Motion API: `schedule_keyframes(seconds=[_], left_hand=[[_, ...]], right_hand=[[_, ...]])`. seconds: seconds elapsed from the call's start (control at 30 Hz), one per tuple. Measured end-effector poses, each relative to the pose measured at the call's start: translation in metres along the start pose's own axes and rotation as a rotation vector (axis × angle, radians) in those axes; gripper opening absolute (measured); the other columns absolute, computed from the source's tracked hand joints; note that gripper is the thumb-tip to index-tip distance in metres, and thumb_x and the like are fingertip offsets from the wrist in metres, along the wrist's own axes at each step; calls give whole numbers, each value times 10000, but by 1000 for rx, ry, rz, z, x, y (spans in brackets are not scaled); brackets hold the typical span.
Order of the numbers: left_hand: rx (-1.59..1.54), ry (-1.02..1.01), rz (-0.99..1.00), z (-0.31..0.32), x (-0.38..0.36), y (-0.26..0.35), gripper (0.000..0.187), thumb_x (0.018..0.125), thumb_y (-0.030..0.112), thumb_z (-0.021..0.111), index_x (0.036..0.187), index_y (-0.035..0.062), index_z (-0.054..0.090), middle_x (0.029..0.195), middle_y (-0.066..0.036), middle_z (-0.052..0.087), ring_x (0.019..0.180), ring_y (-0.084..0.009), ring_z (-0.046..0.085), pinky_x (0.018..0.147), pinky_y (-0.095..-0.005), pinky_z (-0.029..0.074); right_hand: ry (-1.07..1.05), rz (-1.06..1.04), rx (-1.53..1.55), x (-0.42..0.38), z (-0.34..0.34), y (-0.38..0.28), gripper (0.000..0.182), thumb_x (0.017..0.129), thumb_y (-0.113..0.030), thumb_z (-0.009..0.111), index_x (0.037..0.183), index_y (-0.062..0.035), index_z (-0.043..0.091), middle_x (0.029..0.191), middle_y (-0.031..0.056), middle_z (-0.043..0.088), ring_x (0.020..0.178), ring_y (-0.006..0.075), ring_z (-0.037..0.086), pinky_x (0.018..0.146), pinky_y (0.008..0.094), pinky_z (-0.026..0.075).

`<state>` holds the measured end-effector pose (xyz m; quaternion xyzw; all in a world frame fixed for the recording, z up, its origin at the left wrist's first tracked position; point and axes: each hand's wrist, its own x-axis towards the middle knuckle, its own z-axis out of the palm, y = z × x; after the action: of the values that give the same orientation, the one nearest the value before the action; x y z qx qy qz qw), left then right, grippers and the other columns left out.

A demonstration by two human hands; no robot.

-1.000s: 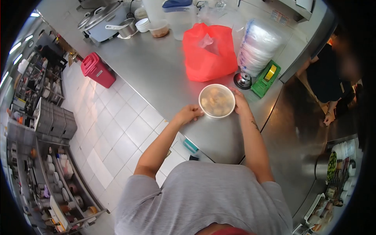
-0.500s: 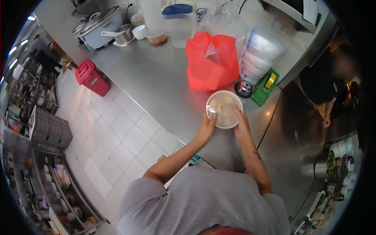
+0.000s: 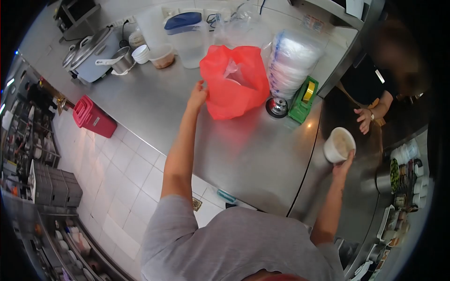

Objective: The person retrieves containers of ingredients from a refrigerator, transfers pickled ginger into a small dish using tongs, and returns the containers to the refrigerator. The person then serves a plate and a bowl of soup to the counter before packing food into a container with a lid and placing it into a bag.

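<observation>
My right hand (image 3: 344, 164) grips a white round tub (image 3: 336, 150) with pale contents, holding it tilted out over the dark counter at the right. Its thumb lies against the rim. At the left edge of a red plastic bag (image 3: 234, 103), my left hand (image 3: 198, 96) has its fingers closed on the bag's side. The bag stands on the steel counter (image 3: 253, 159) with its mouth partly open, and clear plastic shows inside. A co-worker's open hand (image 3: 364, 119) reaches toward the tub and stays apart from it.
Beside the bag stand a call bell (image 3: 277, 107), a green tape dispenser (image 3: 303, 100) and stacked clear packaging (image 3: 295, 61). A blue-lidded container (image 3: 187, 44), a saucepan (image 3: 123, 60) and a rice cooker (image 3: 96, 51) line the back. A red bin (image 3: 95, 117) is on the floor.
The tub has moved from in front of me to the right in my right hand. My left hand has left the tub for the bag's side. The co-worker's hand has come forward.
</observation>
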<state>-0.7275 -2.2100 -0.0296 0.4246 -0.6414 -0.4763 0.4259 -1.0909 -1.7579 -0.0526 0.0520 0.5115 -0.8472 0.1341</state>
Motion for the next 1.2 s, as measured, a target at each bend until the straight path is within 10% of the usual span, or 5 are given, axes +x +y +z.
schedule_keyframes(seconds=[0.63,0.73,0.93,1.03,1.2], left_hand=[[-85,-479,827,163,-213,43,318,857,168,558,1142,28,560,1041,-85,636,971,-235,586,879,-329,455],[-50,-1014,157,153,-178,71,249,868,184,541,1047,25,607,1017,-87,648,965,-238,585,899,-342,443],[1192,-59,1283,137,103,-96,274,858,294,489,951,107,666,1045,-96,632,794,-292,597,759,-455,426],[1695,-466,746,156,114,-103,316,825,233,508,1064,51,607,1167,-142,563,977,-295,563,818,-454,428],[410,-121,776,162,-78,-1,161,837,94,469,934,-32,491,852,-179,532,770,-317,514,709,-407,426]], right_hand=[[-772,-578,-879,-187,10,6,512,832,-124,607,1299,-49,412,1127,134,504,1075,229,486,934,313,380],[-454,-602,-912,-146,-40,23,309,859,-82,560,1148,4,493,951,131,527,940,223,523,875,295,403],[-21,-573,-596,-167,-42,-30,320,896,-174,542,1177,-36,474,1081,131,510,1001,230,485,907,305,377],[-111,-809,-716,-196,-49,-32,643,789,-343,670,1290,-56,388,1280,161,400,1195,300,371,995,397,305],[-187,-837,-1378,-235,-39,8,613,693,-278,702,1236,-113,470,1354,182,347,1209,367,354,959,462,322]])
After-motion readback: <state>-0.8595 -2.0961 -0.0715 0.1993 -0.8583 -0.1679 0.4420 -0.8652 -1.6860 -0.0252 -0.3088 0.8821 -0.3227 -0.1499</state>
